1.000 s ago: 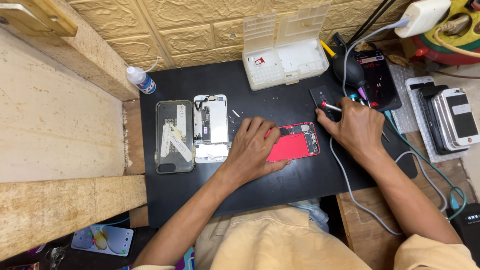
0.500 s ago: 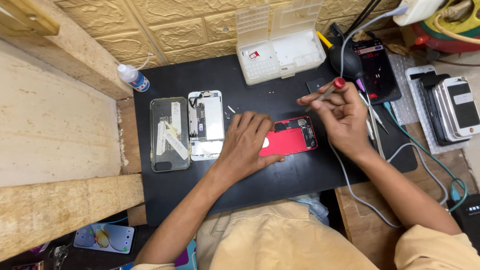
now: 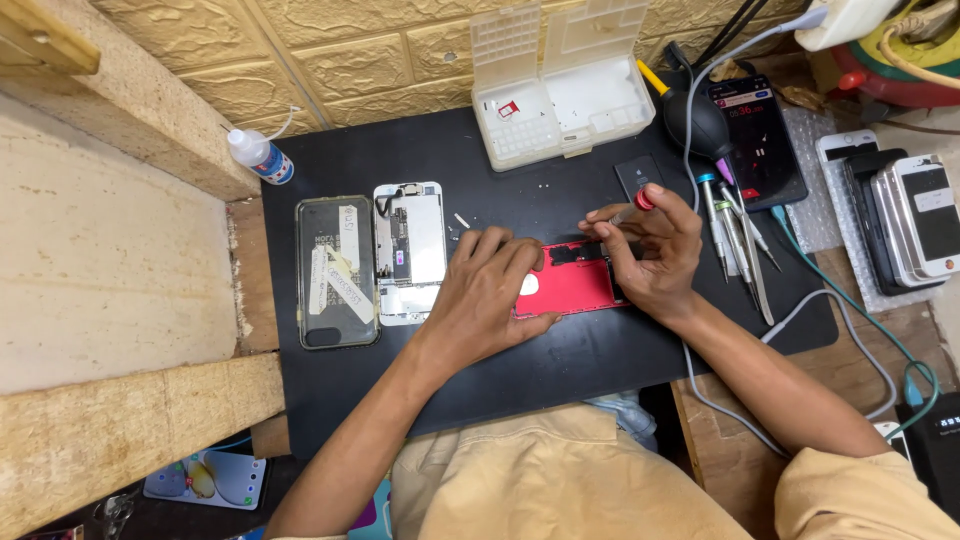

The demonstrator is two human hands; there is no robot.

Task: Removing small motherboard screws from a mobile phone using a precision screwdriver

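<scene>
Red phone shell (image 3: pixel 566 288) sits centre of black mat (image 3: pixel 560 370). Your L hand (image 3: pixel 490 295) lies flat, pinning its left end; R hand (image 3: pixel 655 250) grips red-capped screwdriver (image 3: pixel 632 208). Keep driver vertical, press firmly, turn w/o slipping.

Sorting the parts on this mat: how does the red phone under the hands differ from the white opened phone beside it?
The red phone lies crosswise, pinned by the left hand; the white phone lies lengthwise, untouched. The red one is mostly covered; the white one shows its insides. Both lie flat on the black mat.

Matt black mat (image 3: pixel 560 350); glossy red phone shell (image 3: pixel 570 290); clear plastic parts box (image 3: pixel 565 90); rough wood bench (image 3: pixel 100 270).
</scene>
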